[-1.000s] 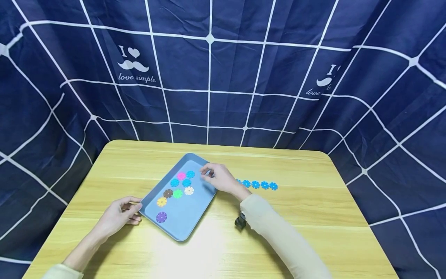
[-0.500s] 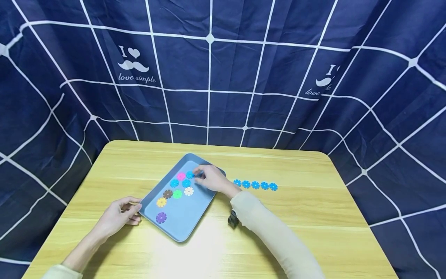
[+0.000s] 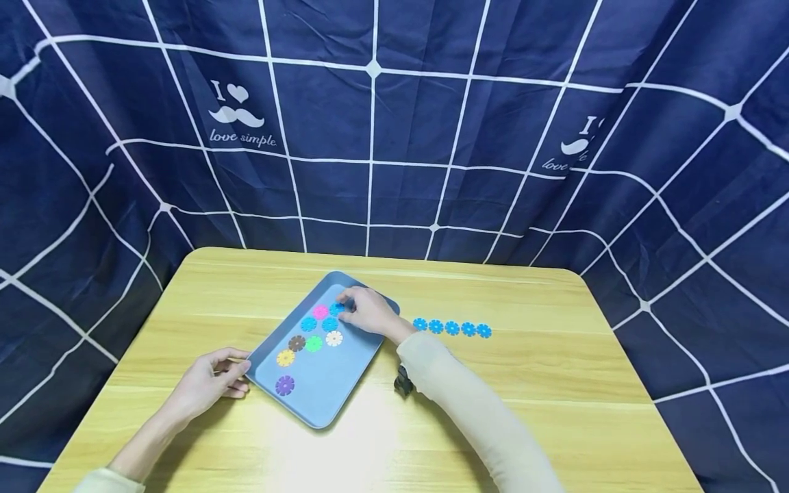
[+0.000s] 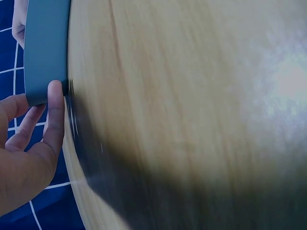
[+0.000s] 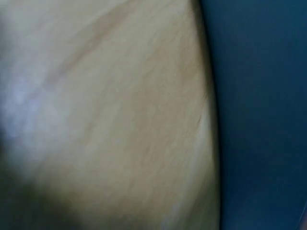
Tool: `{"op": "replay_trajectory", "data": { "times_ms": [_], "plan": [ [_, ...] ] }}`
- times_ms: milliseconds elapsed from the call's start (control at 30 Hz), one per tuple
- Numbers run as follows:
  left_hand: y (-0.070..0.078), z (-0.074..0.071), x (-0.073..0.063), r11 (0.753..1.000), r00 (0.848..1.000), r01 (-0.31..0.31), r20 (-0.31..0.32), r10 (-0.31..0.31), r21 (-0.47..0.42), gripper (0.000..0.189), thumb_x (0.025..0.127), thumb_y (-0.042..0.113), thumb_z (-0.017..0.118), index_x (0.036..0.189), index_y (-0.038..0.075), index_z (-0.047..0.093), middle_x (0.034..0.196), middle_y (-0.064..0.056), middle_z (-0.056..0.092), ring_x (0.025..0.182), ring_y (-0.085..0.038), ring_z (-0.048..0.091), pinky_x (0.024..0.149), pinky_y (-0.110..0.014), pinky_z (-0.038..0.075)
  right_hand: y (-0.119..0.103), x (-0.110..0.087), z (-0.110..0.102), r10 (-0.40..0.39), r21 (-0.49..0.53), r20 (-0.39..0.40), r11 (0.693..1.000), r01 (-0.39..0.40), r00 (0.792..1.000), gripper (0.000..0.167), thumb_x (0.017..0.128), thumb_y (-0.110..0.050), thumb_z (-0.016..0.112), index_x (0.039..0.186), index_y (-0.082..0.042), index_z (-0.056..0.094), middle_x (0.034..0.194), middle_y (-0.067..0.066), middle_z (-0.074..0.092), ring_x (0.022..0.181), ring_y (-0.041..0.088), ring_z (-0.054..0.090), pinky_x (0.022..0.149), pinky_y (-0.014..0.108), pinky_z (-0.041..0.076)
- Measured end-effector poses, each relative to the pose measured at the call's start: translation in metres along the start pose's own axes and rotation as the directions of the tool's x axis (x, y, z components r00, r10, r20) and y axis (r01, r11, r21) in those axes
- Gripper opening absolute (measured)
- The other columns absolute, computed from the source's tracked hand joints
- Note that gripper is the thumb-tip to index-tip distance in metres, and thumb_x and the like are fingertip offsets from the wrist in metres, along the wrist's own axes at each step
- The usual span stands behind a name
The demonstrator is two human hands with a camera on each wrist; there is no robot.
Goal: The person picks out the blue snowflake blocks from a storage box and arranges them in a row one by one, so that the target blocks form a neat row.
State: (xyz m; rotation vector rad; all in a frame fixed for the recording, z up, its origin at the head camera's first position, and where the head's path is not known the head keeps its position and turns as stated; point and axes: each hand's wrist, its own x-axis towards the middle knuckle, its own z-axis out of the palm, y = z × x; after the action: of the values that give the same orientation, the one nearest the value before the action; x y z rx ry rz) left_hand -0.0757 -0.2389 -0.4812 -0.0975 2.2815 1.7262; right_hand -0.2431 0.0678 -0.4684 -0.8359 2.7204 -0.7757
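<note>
A grey-blue tray (image 3: 345,380) lies at an angle on the table. Its left corner is held by my left hand (image 3: 212,383); in the left wrist view, the thumb of that hand (image 4: 36,148) presses the tray's outer wall (image 4: 45,52). My right hand (image 3: 368,311) reaches in over the far right side, thumb and fingertips pinching at the edges of a blue notched disc (image 3: 335,309), partly covered. Near it lie a pink disc (image 3: 320,312) and two more blue discs. Brown, green (image 3: 314,344), cream, yellow and purple (image 3: 285,385) ones lie further down the tray.
To the right of the tray, several blue notched discs (image 3: 452,328) form a row on the wooden table (image 3: 555,383). A dark blue curtain (image 3: 407,137) with white lines stands behind and at both sides. A black camera (image 3: 403,381) hangs at the right wrist.
My right hand has moved left and a little down across the tray to the blue disc beside the pink one. My left hand stays at the tray's corner.
</note>
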Motion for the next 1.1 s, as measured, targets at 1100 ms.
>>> {"op": "replay_trajectory", "data": {
  "times_ms": [1100],
  "plan": [
    [0.003, 0.0, -0.001, 1.0, 1.0, -0.022, 0.006, 0.022, -0.003, 0.041, 0.107, 0.006, 0.058, 0.139, -0.02, 0.05, 0.094, -0.015, 0.072, 0.075, -0.012, 0.073, 0.074, -0.029, 0.071, -0.001, 0.007, 0.007, 0.053, -0.013, 0.053, 0.999, -0.053, 0.997, 0.029, 0.098, -0.026, 0.077, 0.124, -0.014, 0.076, 0.113, 0.003, 0.069, 0.107, 0.017, 0.065, 0.093, 0.034, 0.059]
  ]
}}
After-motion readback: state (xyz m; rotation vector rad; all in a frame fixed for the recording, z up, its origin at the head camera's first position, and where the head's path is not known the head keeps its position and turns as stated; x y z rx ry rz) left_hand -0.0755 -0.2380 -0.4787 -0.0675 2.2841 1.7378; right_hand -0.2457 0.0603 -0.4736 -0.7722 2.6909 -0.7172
